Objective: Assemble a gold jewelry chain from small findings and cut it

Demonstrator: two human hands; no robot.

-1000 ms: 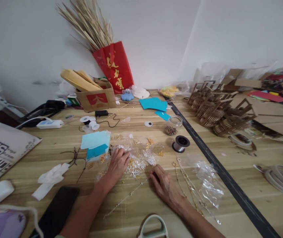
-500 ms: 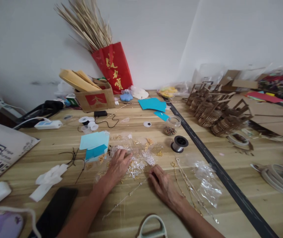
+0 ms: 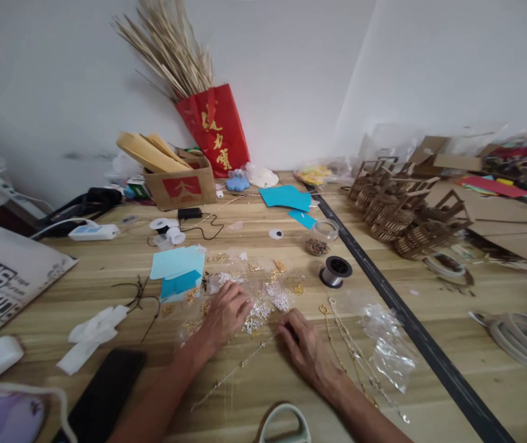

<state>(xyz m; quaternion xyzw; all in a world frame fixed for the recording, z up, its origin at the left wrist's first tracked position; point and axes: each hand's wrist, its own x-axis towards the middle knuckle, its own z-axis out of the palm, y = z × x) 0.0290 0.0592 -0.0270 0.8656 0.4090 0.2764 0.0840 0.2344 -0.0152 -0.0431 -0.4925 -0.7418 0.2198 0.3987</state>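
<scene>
My left hand rests over the left side of a pile of silvery charms, its fingers curved down; whatever its fingertips touch is hidden. To the right, my right hand is closed on the end of a thin beaded chain, which trails down to the left across the wood. Small gold findings lie on clear bags behind the hands. Finished-looking gold and silver chains are stretched out right of my right hand.
A wire spool and a bead jar stand behind my right hand. Scissor handles lie at the front edge, a black phone at left. Crumpled plastic and wooden baskets are at right.
My left hand has shifted slightly right over the silvery charms. My right hand still holds the chain end in nearly the same place. The view has tilted slightly.
</scene>
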